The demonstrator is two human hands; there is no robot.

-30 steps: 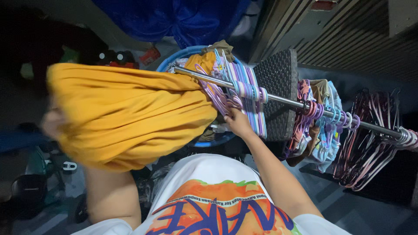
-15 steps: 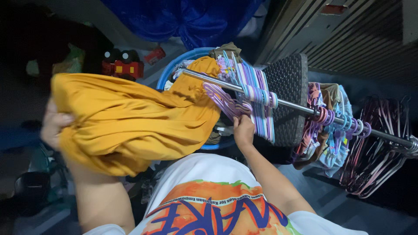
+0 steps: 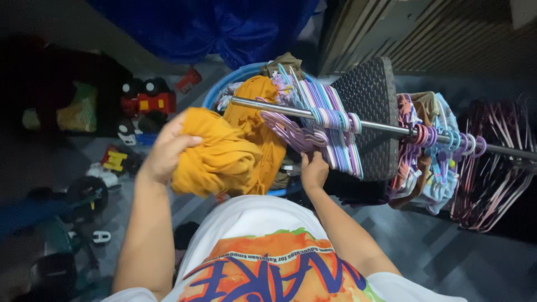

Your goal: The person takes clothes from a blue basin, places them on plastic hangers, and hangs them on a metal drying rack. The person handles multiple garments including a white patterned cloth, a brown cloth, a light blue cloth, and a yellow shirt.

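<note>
Landmark: long grey metal clothes rail (image 3: 386, 126), run slantwise across the upper half of the view.

Around it:
- Dense bunch of thin purple and pale blue plastic hangers (image 3: 330, 120) is hung on the rail near its left end; a few loose purple ones are splayed out just below-left of the rail.
- Dark woven rectangular panel (image 3: 366, 106) is seen behind the rail, just right of that bunch.
- Small pastel and brown garments on pink and blue hangers (image 3: 419, 151) are hung further right on the rail.
- Cluster of bare dark pink wire-like hangers (image 3: 492, 173) is hung at the rail's far right.
- Round blue plastic laundry basin (image 3: 224, 89) sits under the rail's left end, with mixed clothes inside.
- Red toy truck (image 3: 148, 100) and scattered small toys lie on the floor, well left of the rail.
- Crumpled blue fabric (image 3: 224, 28) is seen above the rail.

Fingers:
- Left hand (image 3: 165, 151): fingers curled tight and clamped on the bunched mustard-yellow cloth garment (image 3: 229, 151), held up below-left of the rail's left end. The garment's far end trails towards the basin and touches the splayed purple hangers.
- Right hand (image 3: 314, 170): raised just under the rail, at the bottom of the purple hanger bunch. Fingertips are hidden among the hangers; whether they are pinched on one cannot be told.
</note>
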